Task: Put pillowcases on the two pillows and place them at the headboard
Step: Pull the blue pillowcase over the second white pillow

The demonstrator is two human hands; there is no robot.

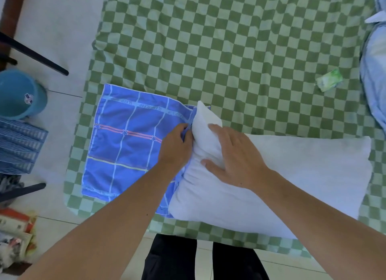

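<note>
A blue checked pillowcase [129, 146] lies flat on the green checked bed sheet [240, 56], its open end facing right. A bare white pillow [292, 179] lies to its right, with its left end bunched up at the opening. My left hand [175, 148] pinches the edge of the pillowcase opening. On the bunched end of the pillow, my right hand [234, 156] presses with spread fingers. That end touches the opening; how far it reaches inside is hidden by my hands.
A light blue bundle of bedding [373, 70] lies at the right edge. A small green packet [330, 80] sits on the sheet near it. Left of the bed stand a blue bucket [19, 93], a blue basket [18, 148] and dark chair legs [33, 54].
</note>
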